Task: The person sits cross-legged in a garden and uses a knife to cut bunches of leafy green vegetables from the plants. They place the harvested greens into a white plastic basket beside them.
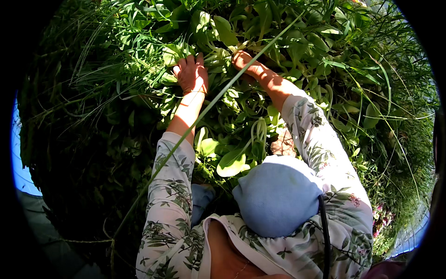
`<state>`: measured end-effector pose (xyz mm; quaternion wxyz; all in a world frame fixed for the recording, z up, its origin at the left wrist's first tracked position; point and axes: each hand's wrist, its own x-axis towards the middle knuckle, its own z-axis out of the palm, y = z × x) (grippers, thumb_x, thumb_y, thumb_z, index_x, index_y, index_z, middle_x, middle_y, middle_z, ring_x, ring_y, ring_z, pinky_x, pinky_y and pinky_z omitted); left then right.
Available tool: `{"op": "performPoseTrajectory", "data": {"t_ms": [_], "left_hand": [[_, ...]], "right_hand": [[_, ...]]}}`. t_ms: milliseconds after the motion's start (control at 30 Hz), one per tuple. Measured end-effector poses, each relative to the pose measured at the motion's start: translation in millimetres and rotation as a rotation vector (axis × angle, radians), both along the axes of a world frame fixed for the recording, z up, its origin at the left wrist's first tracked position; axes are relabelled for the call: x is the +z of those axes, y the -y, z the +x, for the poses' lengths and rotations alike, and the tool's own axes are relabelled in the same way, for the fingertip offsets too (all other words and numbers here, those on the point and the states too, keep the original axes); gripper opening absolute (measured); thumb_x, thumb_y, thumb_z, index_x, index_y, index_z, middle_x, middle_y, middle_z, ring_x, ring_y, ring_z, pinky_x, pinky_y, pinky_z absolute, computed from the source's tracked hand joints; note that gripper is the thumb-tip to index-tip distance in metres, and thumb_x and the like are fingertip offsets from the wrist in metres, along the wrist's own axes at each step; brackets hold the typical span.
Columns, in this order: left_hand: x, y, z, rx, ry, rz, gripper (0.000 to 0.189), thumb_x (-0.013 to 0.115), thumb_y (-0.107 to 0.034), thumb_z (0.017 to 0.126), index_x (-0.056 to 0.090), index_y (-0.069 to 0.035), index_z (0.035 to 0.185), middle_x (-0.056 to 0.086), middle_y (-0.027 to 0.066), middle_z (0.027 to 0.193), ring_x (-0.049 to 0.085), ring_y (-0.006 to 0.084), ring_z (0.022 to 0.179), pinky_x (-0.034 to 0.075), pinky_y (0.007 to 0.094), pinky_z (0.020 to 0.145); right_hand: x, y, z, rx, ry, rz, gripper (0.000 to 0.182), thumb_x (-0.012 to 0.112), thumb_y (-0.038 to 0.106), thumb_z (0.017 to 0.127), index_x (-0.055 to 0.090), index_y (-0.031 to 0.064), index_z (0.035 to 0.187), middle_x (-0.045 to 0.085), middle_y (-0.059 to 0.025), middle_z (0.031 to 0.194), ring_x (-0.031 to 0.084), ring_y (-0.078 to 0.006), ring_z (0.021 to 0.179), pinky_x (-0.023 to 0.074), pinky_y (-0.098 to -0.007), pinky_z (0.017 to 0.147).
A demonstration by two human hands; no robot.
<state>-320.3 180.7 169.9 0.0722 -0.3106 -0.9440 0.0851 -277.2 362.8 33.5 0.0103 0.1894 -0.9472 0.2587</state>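
Note:
My left hand (pixel 192 75) rests among broad-leaved green plants, palm down, fingers spread against a sunlit leaf (pixel 172 55). To its right, my right hand (pixel 243 60) is curled at the pale stem base of a leafy green plant (pixel 224 32). Its fingertips are hidden by the hand itself and the foliage. Below the hands, between my forearms, a limp plant with pale stalks (pixel 258 130) and a wide leaf (pixel 231 163) lies over the other greens.
A long green stem (pixel 223 93) slants across the view in front of both arms. Tall grass (pixel 390 87) grows thickly at the right. My blue-clad knee (pixel 278 195) is below the right forearm, near a patch of brown ground (pixel 284 142). Blue sheeting (pixel 24 167) shows at the left rim.

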Motion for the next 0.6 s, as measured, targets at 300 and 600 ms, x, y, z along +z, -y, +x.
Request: {"op": "performPoseTrajectory", "data": {"t_ms": [300,600], "left_hand": [[3.2,28.8,-9.2,0.088,0.181,0.521,0.034,0.073,-0.016,0.056,0.067,-0.019,0.089,0.053,0.0034,0.094,0.046,0.0258,0.096,0.036,0.0414,0.085],[51.7,26.3,23.1,-0.1,0.457,1.16,0.03,0.074,0.0,0.058,0.063,-0.006,0.086,0.052,0.0055,0.091,0.047,0.0222,0.089,0.041,0.0318,0.081]], "right_hand": [[52.0,28.5,113.2,-0.528,0.399,-0.524,0.033,0.057,0.02,0.085,0.053,0.0042,0.114,0.062,-0.009,0.1,0.059,-0.0203,0.081,0.0486,-0.0306,0.067],[225.7,0.5,67.7,-0.568,0.404,-1.403,0.063,0.081,0.012,0.065,0.05,0.0032,0.119,0.062,-0.0009,0.088,0.048,-0.0046,0.053,0.0401,-0.0193,0.045]]}}
